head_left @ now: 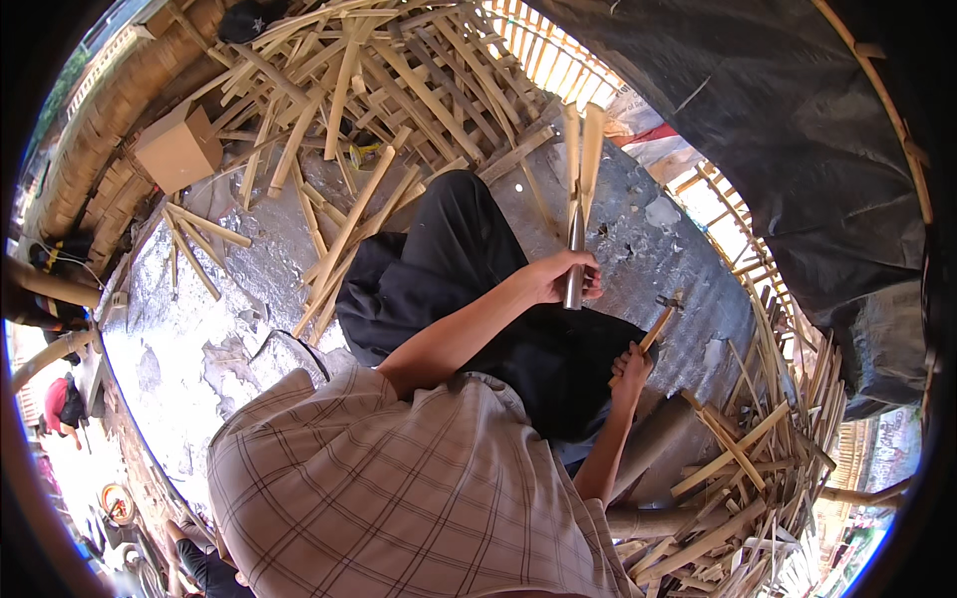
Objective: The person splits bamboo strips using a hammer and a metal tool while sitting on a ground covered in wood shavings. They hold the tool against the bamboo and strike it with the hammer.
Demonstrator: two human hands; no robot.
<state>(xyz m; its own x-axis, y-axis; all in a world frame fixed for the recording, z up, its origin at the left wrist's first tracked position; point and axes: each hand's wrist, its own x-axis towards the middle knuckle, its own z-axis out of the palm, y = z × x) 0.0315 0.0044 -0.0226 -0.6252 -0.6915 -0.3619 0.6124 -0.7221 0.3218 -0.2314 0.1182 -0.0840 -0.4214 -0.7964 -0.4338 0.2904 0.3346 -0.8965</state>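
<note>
My left hand (558, 275) is closed around a shiny metal piece (575, 237), long and narrow, held over my lap; whether it is a blade or a tube I cannot tell. At its far end a split bamboo piece (592, 149) forks into two pale strips. My right hand (631, 369) is wrapped around the wooden handle of a small hammer (658, 326). The hammer's head lies to the right of the metal piece and apart from it. My crossed legs in dark trousers (454, 249) are beneath both hands.
A large heap of bamboo strips (419, 85) lies ahead, and another pile (738, 448) is at my right. A cardboard box (179, 149) stands at the far left. Dark sheeting (797, 130) hangs at the right. Other people (66, 404) are beyond the left edge.
</note>
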